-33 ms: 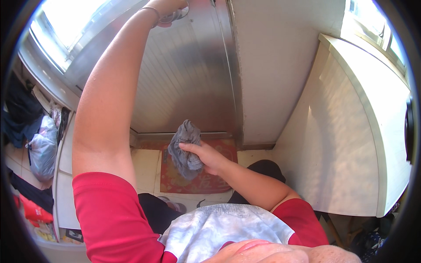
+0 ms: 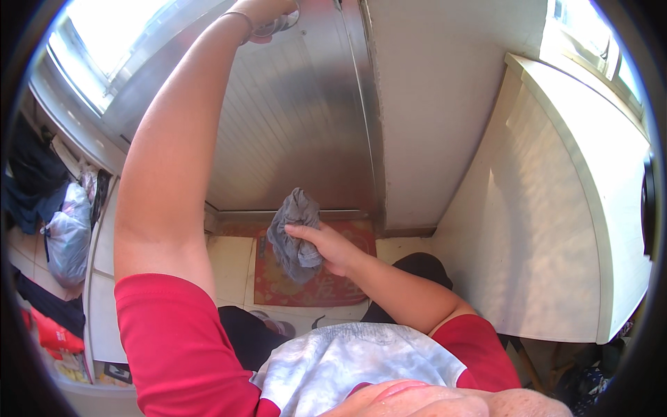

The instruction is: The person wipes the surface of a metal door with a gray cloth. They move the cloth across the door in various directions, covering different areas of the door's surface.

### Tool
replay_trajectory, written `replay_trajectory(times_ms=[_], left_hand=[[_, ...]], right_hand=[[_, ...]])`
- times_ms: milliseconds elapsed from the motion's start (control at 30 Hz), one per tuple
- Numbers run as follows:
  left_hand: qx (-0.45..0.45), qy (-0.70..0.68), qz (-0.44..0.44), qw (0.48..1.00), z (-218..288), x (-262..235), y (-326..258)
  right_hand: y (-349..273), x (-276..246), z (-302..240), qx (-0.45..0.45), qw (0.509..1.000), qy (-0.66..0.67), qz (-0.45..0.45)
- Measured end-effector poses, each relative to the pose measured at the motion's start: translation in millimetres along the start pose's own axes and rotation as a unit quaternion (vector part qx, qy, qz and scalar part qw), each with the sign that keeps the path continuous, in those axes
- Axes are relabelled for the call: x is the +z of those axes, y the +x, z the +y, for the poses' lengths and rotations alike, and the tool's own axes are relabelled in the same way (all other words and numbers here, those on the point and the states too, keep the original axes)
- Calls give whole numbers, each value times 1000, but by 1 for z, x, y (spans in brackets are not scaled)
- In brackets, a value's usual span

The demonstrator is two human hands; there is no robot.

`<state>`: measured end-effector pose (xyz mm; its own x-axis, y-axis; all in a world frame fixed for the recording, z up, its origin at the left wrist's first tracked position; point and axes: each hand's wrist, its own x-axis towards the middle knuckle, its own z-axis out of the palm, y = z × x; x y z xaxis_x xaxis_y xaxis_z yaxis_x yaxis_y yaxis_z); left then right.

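In my right hand (image 2: 323,247) is a crumpled grey cloth (image 2: 295,243), bunched up with the thumb across it. The hand is closed round its right side, low in front of me and above a red patterned mat. My left arm reaches up and away to a silvery metal door (image 2: 299,132). At the upper edge of the view, my left hand (image 2: 264,10) is closed round a shiny metal door handle (image 2: 278,26). Part of that hand is cut off by the edge of the picture.
The red doormat (image 2: 319,292) lies on pale floor tiles before the door. A white wall and a pale curved-looking panel (image 2: 514,222) stand to the right. On the left are a filled plastic bag (image 2: 68,240), dark cloths and a bright window (image 2: 114,42).
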<state>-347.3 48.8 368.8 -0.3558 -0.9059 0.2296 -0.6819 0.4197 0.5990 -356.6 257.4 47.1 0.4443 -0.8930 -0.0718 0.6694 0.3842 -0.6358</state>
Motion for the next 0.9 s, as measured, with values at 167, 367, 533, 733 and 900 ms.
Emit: replay_trajectory(times_ms=[167,367,533,733,900], left_hand=[[20,-15,26,999,-2,-2,-32],[28,18,37,999,5,-7,-65],[23,58,92,994,5,-16,-112],[13,104,112,988,7,-15,-178],[3,140,39,989,-17,-57,-207]], right_hand=[[-13,-2,-21,-120,991,-18,52],[-36,-49,-35,-463,874,-77,125],[-37,-76,-69,-496,861,32,109],[-66,-62,-105,-481,875,35,47],[-50,-66,-106,-450,890,43,53]])
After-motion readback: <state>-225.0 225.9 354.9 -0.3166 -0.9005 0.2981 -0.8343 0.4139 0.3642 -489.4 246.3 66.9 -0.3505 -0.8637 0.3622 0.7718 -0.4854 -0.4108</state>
